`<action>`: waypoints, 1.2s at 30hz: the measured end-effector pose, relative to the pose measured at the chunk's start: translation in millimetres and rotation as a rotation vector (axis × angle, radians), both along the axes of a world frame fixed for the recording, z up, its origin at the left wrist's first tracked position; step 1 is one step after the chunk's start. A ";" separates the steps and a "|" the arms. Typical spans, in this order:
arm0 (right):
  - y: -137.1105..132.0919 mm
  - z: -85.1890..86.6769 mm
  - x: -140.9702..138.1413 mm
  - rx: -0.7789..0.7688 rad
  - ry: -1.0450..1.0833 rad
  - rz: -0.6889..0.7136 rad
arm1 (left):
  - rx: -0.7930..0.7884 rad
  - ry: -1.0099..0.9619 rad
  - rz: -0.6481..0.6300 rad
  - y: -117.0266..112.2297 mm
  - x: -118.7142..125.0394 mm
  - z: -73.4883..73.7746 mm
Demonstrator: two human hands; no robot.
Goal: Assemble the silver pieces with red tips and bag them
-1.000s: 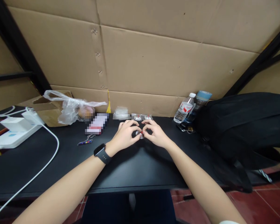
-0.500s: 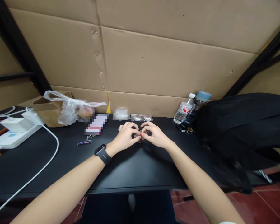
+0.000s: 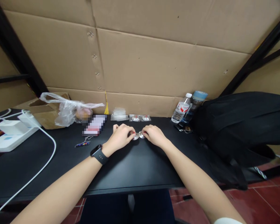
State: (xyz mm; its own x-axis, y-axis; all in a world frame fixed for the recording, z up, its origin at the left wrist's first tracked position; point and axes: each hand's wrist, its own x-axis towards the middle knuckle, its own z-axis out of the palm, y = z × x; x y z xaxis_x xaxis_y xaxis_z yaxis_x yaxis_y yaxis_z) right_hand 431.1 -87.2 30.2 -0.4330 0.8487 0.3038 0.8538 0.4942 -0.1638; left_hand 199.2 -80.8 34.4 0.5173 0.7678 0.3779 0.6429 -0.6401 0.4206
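Two small clear, shiny discs with bits of red sit side by side over the black table, their near edges almost meeting. My left hand [image 3: 121,137] pinches the left clear disc [image 3: 136,137] by its red part, between thumb and fingers. On the other side my right hand [image 3: 154,135] is closed on the right clear disc [image 3: 141,135], partly covering it. Whether the discs rest on the tabletop, I cannot tell. Just behind my hands lie two similar discs in clear packets [image 3: 135,118], beside a pile of clear plastic bags [image 3: 119,114].
To the left are a phone [image 3: 95,125], a keychain [image 3: 82,144], a knotted plastic bag [image 3: 66,112], a cardboard box [image 3: 45,115] and a power strip [image 3: 14,137] with a white cable. A water bottle [image 3: 180,109], a blue-lidded bottle [image 3: 199,97] and a black backpack [image 3: 242,124] stand right.
My hands, which were together at one spot, have moved slightly apart. Two separate discs now show between them. The view has shifted a little.
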 end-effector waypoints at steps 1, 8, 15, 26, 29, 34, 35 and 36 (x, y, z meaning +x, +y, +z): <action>0.2 0.1 0.0 -0.012 0.057 0.000 | -0.009 -0.012 0.028 0.9 -0.2 1.2; -1.9 5.4 -7.9 -0.137 0.710 0.002 | -0.141 -0.173 0.205 4.8 -0.8 10.5; -8.2 5.8 -25.7 -0.144 0.964 0.022 | -0.310 -0.465 0.167 12.8 2.1 1.1; -7.8 -7.4 -29.9 -0.467 1.179 0.086 | -0.339 -0.456 0.107 8.2 5.7 -2.6; -8.3 -6.1 -27.1 -0.558 1.196 0.093 | -0.319 -0.374 0.100 5.3 5.3 0.9; -13.2 3.5 -24.9 -0.670 1.183 0.054 | -0.261 -0.245 0.112 0.2 4.1 7.3; -14.7 6.0 -24.6 -0.686 1.182 0.048 | -0.252 -0.234 0.111 -0.2 3.7 8.2; -16.1 8.1 -24.1 -0.696 1.180 0.045 | -0.247 -0.226 0.106 -0.3 3.2 8.8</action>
